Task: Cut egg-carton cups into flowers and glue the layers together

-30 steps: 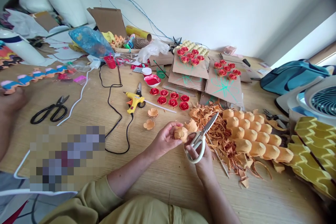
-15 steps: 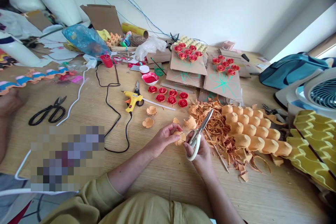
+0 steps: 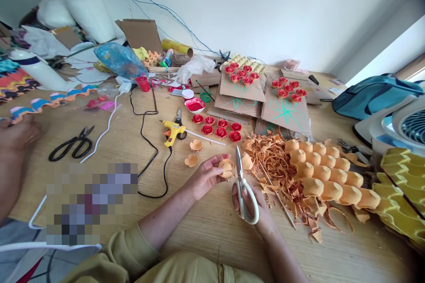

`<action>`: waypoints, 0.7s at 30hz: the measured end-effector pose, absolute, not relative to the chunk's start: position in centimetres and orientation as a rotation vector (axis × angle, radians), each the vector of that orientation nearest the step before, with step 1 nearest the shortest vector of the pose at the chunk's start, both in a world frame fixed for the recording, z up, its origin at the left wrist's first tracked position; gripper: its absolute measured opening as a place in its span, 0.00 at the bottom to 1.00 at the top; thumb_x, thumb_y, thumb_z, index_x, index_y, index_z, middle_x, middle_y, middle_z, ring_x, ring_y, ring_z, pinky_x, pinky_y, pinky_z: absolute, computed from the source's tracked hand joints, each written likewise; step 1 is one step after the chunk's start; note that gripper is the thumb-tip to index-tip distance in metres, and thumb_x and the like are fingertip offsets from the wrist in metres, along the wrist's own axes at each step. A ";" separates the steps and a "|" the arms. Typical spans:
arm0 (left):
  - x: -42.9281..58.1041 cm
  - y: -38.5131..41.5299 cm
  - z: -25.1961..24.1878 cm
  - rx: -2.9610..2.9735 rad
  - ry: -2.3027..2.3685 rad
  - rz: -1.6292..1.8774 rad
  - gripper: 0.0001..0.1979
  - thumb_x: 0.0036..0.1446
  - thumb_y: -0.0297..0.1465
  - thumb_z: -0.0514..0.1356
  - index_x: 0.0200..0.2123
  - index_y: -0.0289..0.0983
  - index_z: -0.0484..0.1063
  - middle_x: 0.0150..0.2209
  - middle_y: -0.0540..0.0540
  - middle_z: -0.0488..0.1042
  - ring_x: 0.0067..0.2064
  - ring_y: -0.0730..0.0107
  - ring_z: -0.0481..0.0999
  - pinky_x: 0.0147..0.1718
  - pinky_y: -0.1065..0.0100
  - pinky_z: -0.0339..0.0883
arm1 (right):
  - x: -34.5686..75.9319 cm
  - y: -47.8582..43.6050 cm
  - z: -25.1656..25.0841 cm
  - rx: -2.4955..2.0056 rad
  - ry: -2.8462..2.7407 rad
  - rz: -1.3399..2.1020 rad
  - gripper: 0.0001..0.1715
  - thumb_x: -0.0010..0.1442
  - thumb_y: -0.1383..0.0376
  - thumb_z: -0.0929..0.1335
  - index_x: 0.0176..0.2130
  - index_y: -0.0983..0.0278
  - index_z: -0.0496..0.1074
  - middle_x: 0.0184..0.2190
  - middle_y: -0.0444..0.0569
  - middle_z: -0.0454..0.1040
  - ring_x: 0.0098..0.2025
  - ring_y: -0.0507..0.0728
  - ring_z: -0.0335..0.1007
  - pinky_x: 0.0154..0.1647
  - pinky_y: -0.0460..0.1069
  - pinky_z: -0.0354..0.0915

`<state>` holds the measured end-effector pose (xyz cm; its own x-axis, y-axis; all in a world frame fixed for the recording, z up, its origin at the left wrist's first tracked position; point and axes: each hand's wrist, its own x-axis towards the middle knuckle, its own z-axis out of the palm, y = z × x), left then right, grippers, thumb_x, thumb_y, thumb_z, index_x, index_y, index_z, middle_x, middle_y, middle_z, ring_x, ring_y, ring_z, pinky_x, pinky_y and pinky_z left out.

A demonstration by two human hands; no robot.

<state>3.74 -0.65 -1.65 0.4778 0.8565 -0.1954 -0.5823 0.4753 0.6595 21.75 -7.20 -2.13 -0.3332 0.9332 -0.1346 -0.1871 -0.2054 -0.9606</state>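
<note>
My left hand (image 3: 206,176) is closed on a small orange egg-carton cup (image 3: 226,169), held just above the wooden table (image 3: 206,230). My right hand (image 3: 254,205) grips white-handled scissors (image 3: 244,188); their blades point up and away, right beside the cup. Two cut orange paper flowers (image 3: 194,152) lie on the table just left of my left hand. A pile of orange carton scraps (image 3: 275,163) lies to the right of the scissors.
An orange egg carton (image 3: 328,174) and yellow cartons (image 3: 401,185) lie at right. A yellow glue gun (image 3: 174,130), red paper roses (image 3: 217,126), cardboard sheets with more roses (image 3: 242,88), black scissors (image 3: 71,143) and cables lie beyond. Another person's hand (image 3: 16,135) rests at far left.
My right hand has swung the scissors from leaning right to pointing nearly straight away, and has dropped lower. My left hand still holds the cup and has turned it a little.
</note>
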 end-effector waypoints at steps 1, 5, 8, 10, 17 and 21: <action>3.7 -0.6 -1.6 0.544 0.550 0.939 0.24 0.48 0.29 0.69 0.51 0.37 0.74 0.42 0.43 0.76 0.39 0.69 0.76 0.40 0.67 0.68 | 21.7 -7.3 -2.3 -0.956 -1.157 1.723 0.25 0.63 0.43 0.65 0.37 0.62 0.69 0.21 0.43 0.66 0.20 0.50 0.58 0.20 0.46 0.54; 3.5 -0.5 -1.5 0.511 0.525 0.953 0.22 0.49 0.29 0.69 0.50 0.35 0.76 0.41 0.43 0.77 0.37 0.70 0.75 0.38 0.69 0.69 | 21.8 -7.4 -3.1 -0.856 -1.052 1.910 0.30 0.61 0.38 0.63 0.35 0.62 0.69 0.18 0.42 0.65 0.17 0.50 0.57 0.17 0.45 0.53; 3.5 -0.6 -1.6 0.507 0.519 0.934 0.22 0.48 0.30 0.69 0.48 0.34 0.76 0.40 0.43 0.77 0.37 0.70 0.75 0.38 0.69 0.69 | 21.7 -7.5 -3.3 -0.819 -1.006 1.977 0.33 0.60 0.36 0.62 0.34 0.63 0.70 0.17 0.43 0.65 0.16 0.50 0.56 0.16 0.45 0.53; 3.5 -0.7 -1.7 0.517 0.513 0.911 0.22 0.48 0.30 0.69 0.48 0.34 0.76 0.41 0.43 0.77 0.37 0.70 0.75 0.37 0.69 0.70 | 21.5 -7.5 -3.0 -0.830 -1.002 1.951 0.33 0.60 0.36 0.62 0.34 0.63 0.70 0.17 0.44 0.65 0.16 0.50 0.56 0.16 0.45 0.52; 3.6 -0.6 -1.6 0.513 0.531 0.931 0.18 0.49 0.28 0.69 0.45 0.35 0.76 0.38 0.45 0.76 0.36 0.71 0.76 0.38 0.69 0.69 | 21.7 -7.2 -2.1 -1.004 -1.225 1.555 0.25 0.63 0.43 0.64 0.32 0.62 0.68 0.19 0.42 0.65 0.20 0.51 0.55 0.21 0.46 0.52; 3.5 -0.6 -1.3 0.471 0.561 0.955 0.16 0.48 0.28 0.69 0.43 0.35 0.76 0.37 0.46 0.77 0.36 0.70 0.77 0.37 0.69 0.69 | 22.0 -7.1 -2.2 -1.097 -1.354 1.444 0.23 0.62 0.46 0.66 0.31 0.62 0.67 0.21 0.41 0.63 0.23 0.51 0.54 0.23 0.47 0.51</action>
